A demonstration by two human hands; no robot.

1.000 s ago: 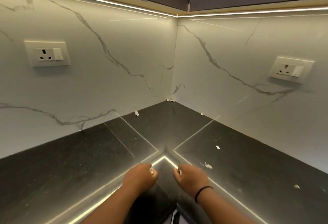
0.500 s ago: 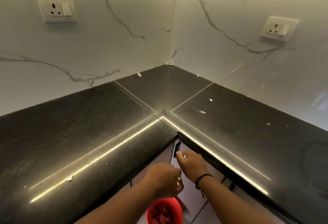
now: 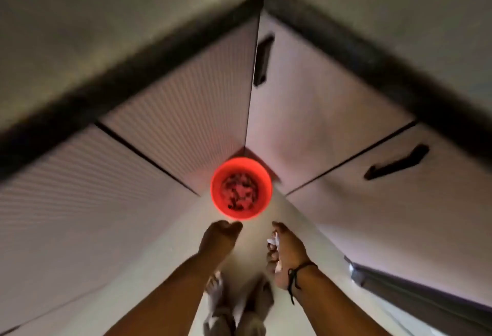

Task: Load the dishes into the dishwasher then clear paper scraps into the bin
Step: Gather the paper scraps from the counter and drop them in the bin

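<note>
The right hand [image 3: 286,251] curls its fingers [image 3: 272,253] round white paper scraps [image 3: 274,241]. The left hand [image 3: 219,237] is bunched, though what it holds I cannot tell. Just beyond both fingertips stands the red bin [image 3: 241,187] on the floor [image 3: 165,255], in the cabinet corner below the counter [image 3: 80,95].

Dim warm light, heavy motion blur, wide-angle bending at edges

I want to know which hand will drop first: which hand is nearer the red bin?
Left. The left hand has its fingertips almost at the near rim of the red bin; the right hand, gripping paper scraps, is lower and off to the right.
</note>
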